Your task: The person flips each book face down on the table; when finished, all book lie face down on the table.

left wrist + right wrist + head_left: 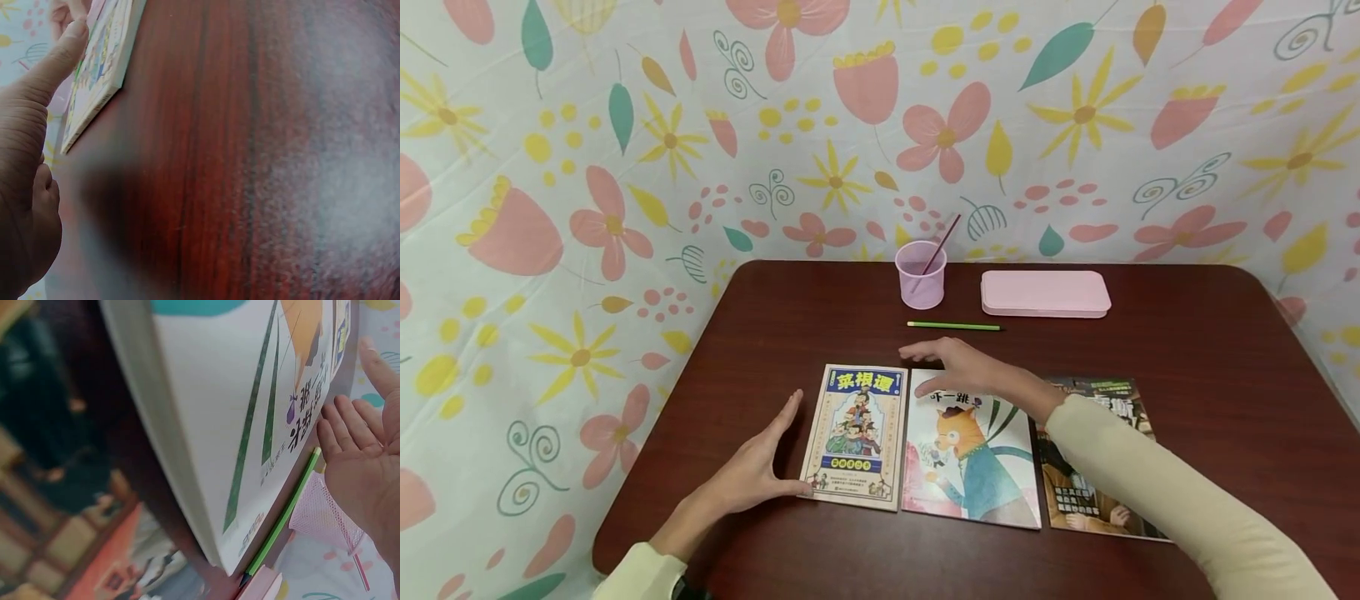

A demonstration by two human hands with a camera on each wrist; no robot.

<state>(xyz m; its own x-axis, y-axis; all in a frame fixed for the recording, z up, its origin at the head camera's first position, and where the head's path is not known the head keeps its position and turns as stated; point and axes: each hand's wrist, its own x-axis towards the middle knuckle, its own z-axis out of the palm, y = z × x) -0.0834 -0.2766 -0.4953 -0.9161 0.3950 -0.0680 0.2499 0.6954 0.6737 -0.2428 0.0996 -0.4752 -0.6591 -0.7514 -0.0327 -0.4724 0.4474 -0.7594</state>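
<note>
You have three books lying flat in a row on the dark reddish-brown wood-grain counter point(775, 325), and both your hands are at the left end of it. The cream paperback with a blue border and yellow title point(853, 442) is leftmost; just beside it lies the white picture book with an orange animal in a teal coat point(973, 462), then the dark-covered book with pale lettering point(1075, 497), partly hidden under your right forearm.

Your left hand point(751, 468) is spread, thumb apart from the fingers, with the thumb tip at the cream paperback's lower left corner; you can't tell whether it presses there. Your right hand point(966, 367) is also spread and holds nothing, over the white book's top edge, fingers pointing toward the paperback.

The step in hand looks like lining up the row, with the paperback framed between your palms. The next move probably calls for light, even pressure on its outer edges, keeping your right hand from dragging the white book. Behind the row lies a thin green pencil point(955, 326).
</note>
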